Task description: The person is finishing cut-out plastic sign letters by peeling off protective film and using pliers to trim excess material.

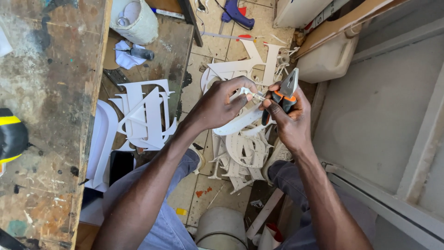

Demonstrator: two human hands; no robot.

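Both of my forearms reach forward from my knees, and between them I hold my work above the floor. My left hand is closed, and its fingertips pinch a small white piece that lies across toward my right hand. My right hand is closed around the orange and black handles of the pliers; the grey nose of the pliers points up and away from me, and it does not grip the small piece. The small piece is between the two hands, with its long axis running from left to right, and its right end is just beside my right thumb. A curved white strip hangs just under both hands, but I cannot tell which hand carries it. Below it on the tiled floor lies a heap of white cut letters, and more white letters lean near the worn wooden bench on my left. Farther away I see a blue glue gun and a white canister.
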